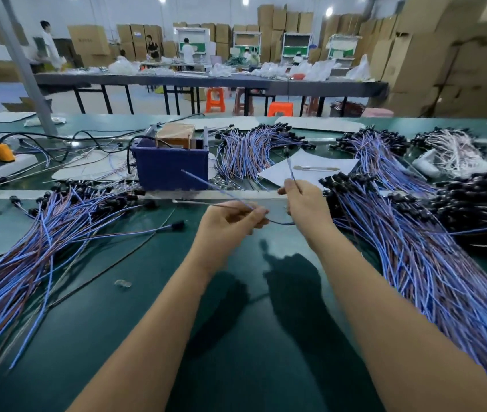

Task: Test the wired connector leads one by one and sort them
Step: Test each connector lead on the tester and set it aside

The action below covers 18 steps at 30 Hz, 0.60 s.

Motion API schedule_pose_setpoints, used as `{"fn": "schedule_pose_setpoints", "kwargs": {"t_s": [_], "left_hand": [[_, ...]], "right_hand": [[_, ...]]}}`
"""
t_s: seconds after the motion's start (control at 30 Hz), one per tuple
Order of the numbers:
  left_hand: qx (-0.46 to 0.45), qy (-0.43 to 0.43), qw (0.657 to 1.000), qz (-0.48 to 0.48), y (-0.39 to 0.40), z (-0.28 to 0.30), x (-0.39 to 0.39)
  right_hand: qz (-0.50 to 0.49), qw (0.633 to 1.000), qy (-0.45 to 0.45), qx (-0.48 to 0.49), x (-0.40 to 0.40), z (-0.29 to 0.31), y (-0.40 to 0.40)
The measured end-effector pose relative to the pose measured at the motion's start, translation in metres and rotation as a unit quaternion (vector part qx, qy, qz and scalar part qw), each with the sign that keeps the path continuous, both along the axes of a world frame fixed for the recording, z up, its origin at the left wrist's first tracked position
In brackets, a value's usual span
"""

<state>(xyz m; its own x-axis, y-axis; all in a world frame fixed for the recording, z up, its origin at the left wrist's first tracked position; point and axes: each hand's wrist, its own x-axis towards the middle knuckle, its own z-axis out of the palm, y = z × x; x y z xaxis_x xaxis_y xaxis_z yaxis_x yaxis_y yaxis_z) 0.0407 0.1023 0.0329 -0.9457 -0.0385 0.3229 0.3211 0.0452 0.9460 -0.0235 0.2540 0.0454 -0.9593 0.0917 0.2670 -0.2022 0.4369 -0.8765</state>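
Note:
My left hand (230, 223) pinches one blue-and-brown lead (212, 185) above the green table, its free end pointing up and left toward the blue tester box (171, 168). The same lead loops under to my right hand (304, 203), which pinches its other stretch; that end rises to a small black connector (286, 151). A big pile of leads (43, 248) lies at the left. Another large pile (432, 263) fans out at the right.
More lead bundles (254, 150) lie behind the box, beside a white paper sheet (310, 168) with a metal strip on it. An orange plug on a white power strip (3, 154) sits far left. One loose lead (147, 230) lies near my left hand.

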Motion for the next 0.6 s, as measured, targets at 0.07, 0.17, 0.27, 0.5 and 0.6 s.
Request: {"fn": "schedule_pose_setpoints", "kwargs": {"t_s": [0.07,0.17,0.27,0.5,0.6], "left_hand": [[-0.038,0.034,0.999,0.002,0.030,-0.002,0.007],[-0.167,0.118,0.979,-0.022,0.073,-0.010,0.019],[-0.278,0.151,0.941,-0.117,0.108,-0.014,0.025],[-0.433,0.140,0.868,-0.198,0.135,-0.023,0.029],[-0.437,0.126,0.867,-0.202,0.124,-0.026,0.024]], "right_hand": [[-0.036,0.995,-0.002,0.094,-0.006,0.008,0.031],[-0.073,0.984,0.000,0.163,-0.005,0.018,0.070],[-0.062,0.981,0.015,0.185,0.001,0.025,0.099],[-0.160,0.902,-0.047,0.399,0.008,0.016,0.137],[-0.209,0.867,-0.036,0.450,0.012,0.010,0.119]]}}
